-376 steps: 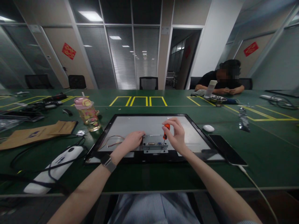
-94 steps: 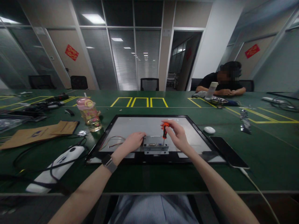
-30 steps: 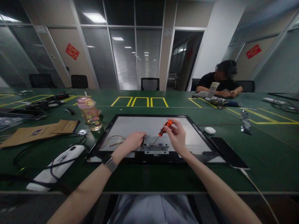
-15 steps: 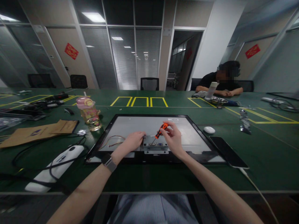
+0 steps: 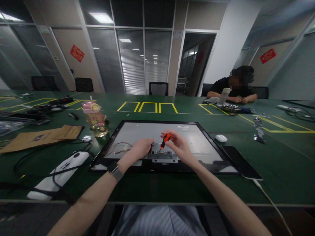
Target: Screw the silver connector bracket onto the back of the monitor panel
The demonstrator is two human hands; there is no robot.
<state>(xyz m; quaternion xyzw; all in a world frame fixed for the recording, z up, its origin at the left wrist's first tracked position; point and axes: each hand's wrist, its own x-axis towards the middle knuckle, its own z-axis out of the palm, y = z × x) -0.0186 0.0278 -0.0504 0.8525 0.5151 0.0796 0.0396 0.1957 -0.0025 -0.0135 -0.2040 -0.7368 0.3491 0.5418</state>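
Observation:
A black-framed display panel (image 5: 128, 131) lies flat on the green table in front of me, its pale grey back facing up. Near its front edge sits a small metal bracket (image 5: 164, 160) with connector ports. My left hand (image 5: 141, 149), fingers bent together, grips the bracket's left end; the fingertips are partly hidden. An orange and black screwdriver (image 5: 165, 141) is held in my right hand (image 5: 180, 146). It tilts, with its tip down at the left part of the bracket. Thin wires (image 5: 120, 147) lie on the panel left of my left hand.
Left of the panel are a pink-lidded cup (image 5: 94, 118), a brown paper bag (image 5: 39, 139) and a white power strip (image 5: 60, 175) with black cables. On the right lie a phone (image 5: 241, 161) with its cable and a white case (image 5: 221, 138). A person (image 5: 221, 87) sits across the table.
My right hand has moved slightly left with the screwdriver, whose handle and tip have shifted left along the bracket. The left hand stays at the bracket's left end.

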